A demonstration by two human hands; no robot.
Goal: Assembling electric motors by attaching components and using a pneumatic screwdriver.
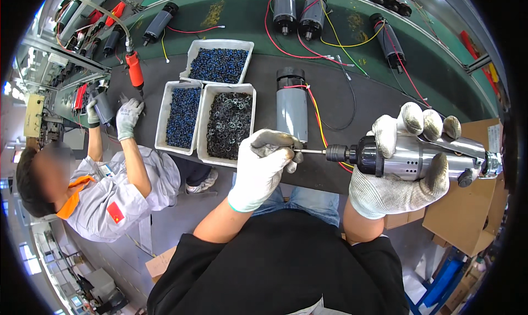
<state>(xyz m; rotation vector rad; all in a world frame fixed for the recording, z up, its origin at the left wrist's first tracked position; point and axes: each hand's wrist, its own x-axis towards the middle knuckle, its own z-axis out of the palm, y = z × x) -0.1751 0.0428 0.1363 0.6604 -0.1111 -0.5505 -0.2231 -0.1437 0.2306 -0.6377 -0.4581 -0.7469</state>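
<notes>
My right hand (399,191), in a white work glove, is wrapped around a silver and black power screwdriver (404,156) held sideways, its bit pointing left. At the bit's tip, the gloved fingers of my left hand (258,166) are pinched together; whatever small part they hold is too hidden to name. Just beyond the bit a grey cylindrical motor (291,109) with a black cap and red, yellow and black wires stands on the dark work surface. By my left hand is a white bin of metal washers (228,120).
Two more white bins hold blue-black screws (218,64) (182,117). Several motors (284,11) with loose wires lie on the green conveyor (231,18). At left a co-worker's gloved hand (129,117) is below a hanging red screwdriver (134,70). Cardboard boxes (459,213) stand at right.
</notes>
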